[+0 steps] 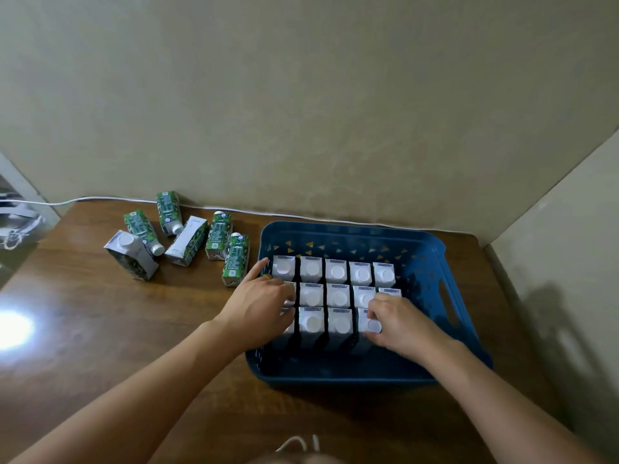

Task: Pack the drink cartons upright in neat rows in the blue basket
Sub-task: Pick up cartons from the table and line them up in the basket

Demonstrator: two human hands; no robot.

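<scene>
Three rows of upright white-capped drink cartons [337, 298] fill the perforated blue plastic basket [432, 262] on my brown wooden table [100, 329]. My left hand [259, 301] rests fingers-spread on the leftmost ones; my right hand [398, 321] pinches a front-row carton. Six green-and-white cartons [214, 241] sit outside, left of the basket.

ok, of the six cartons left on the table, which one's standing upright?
The leftmost carton, white cap facing up; the other five lie on their sides.
</scene>
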